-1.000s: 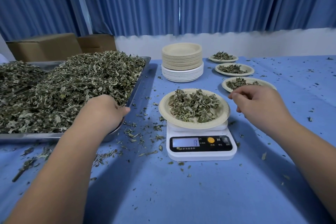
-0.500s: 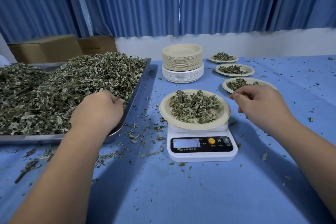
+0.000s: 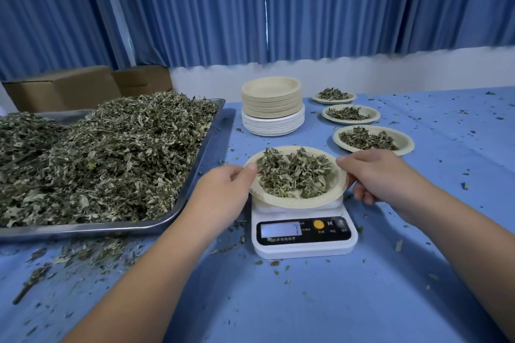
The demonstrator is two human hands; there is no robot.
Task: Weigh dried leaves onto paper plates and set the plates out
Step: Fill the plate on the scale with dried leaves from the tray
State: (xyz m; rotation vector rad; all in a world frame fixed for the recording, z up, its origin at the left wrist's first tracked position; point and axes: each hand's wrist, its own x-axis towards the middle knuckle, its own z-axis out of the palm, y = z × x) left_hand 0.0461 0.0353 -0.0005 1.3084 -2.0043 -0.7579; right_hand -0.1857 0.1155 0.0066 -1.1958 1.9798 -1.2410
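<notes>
Scale [image 3: 303,234] sits straight ahead, plate [image 3: 295,203] on top, my left hand [image 3: 223,192] at its left rim, right hand [image 3: 381,178] at its right. Tray [image 3: 178,203] of leaves [image 3: 106,153] lies left of the scale, plate stack [image 3: 271,106] behind it, three filled plates [image 3: 374,114] in a row right rear.

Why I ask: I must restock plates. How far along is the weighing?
Done: three filled plates set out on the right. In hand: left hand and right hand grip a fourth plate at the scale. Remaining: the metal tray is heaped with leaves and a tall stack of empty plates waits.
</notes>
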